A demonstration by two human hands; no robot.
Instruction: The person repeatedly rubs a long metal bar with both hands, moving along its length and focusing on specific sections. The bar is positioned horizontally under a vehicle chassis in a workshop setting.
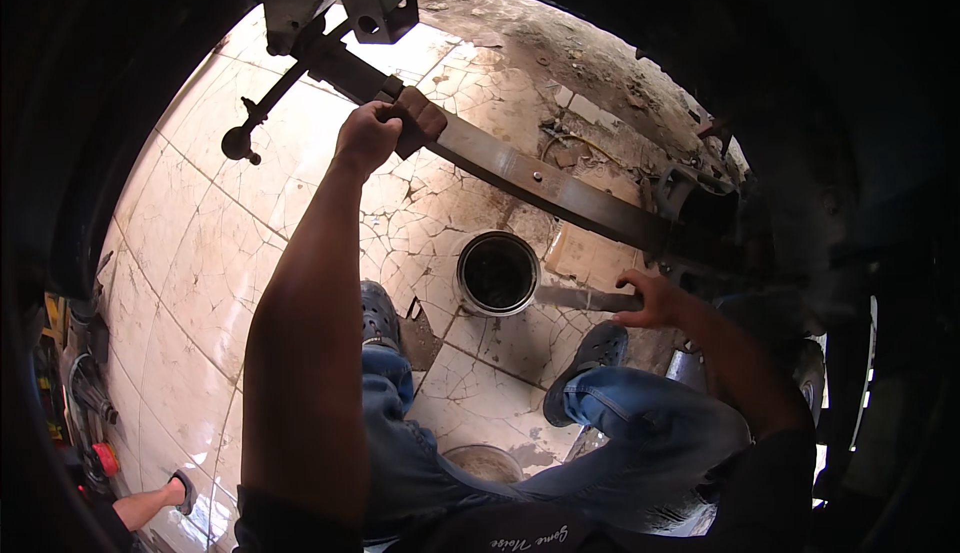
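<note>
A long curved metal bar (530,175), like a leaf spring, runs across in front of me under a dark vehicle body. My left hand (368,140) is closed at the bar's left part, gripping a brown folded piece (421,121) that looks like sandpaper and lies over the bar. Below the bar's right part is my right hand (655,300), its fingers curved and apart with nothing visible in them. A flat grey strip (585,298) passes under or beside its fingertips; whether they touch I cannot tell. An open round can (498,273) with a dark inside stands between my feet.
A rod with a ball joint (237,143) hangs at the upper left below a metal bracket (378,15). Cracked tiles (290,188) cover the floor. Rubble and dirt (600,63) lie beyond the bar. Another person's foot (182,491) shows at the lower left.
</note>
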